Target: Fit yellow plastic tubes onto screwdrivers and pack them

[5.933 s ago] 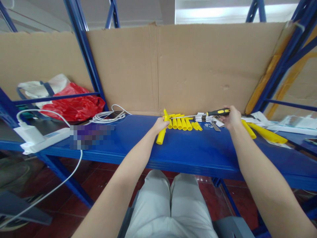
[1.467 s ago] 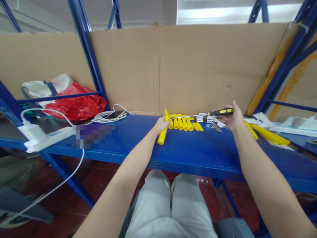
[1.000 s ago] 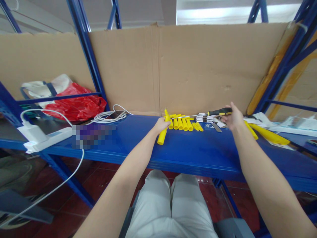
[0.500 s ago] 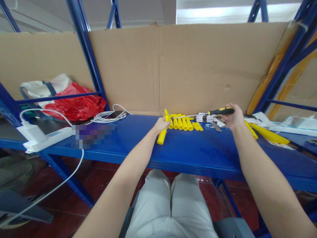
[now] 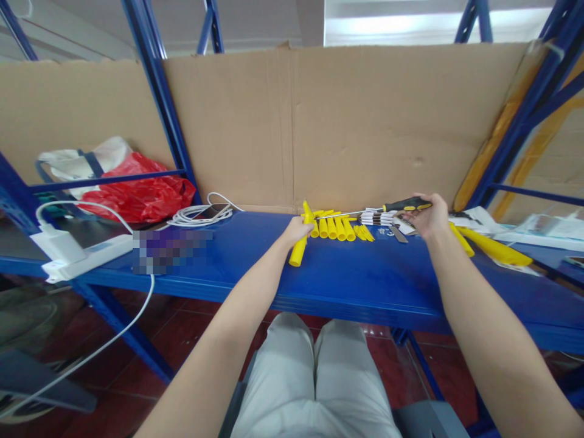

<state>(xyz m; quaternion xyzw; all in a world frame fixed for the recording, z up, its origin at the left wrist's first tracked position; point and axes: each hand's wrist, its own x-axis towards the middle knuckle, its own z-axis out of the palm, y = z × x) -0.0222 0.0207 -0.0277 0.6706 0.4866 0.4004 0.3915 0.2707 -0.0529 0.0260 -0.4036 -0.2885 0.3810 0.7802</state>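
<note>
My left hand point(image 5: 297, 231) grips a long yellow plastic handle point(image 5: 298, 246) that stands tilted on the blue shelf point(image 5: 356, 280). My right hand point(image 5: 429, 218) is closed round the black and yellow grip of a screwdriver point(image 5: 401, 205). Its metal shaft runs left, and the tip reaches the top of the yellow handle. Behind the shaft lies a row of several more yellow handles point(image 5: 335, 227), with small white and dark parts point(image 5: 376, 218) to their right.
Cardboard point(image 5: 347, 128) backs the shelf. More long yellow pieces point(image 5: 495, 248) and plastic packets lie at the right. A coiled white cable point(image 5: 201, 213), a white power strip point(image 5: 82, 258) and a red bag point(image 5: 137, 191) are at the left. Blue uprights point(image 5: 157, 97) frame the shelf.
My right hand's fingers have shifted on the screwdriver's grip between looser and tighter holds, and are now closed round it. My left hand and the yellow handle have stayed put.
</note>
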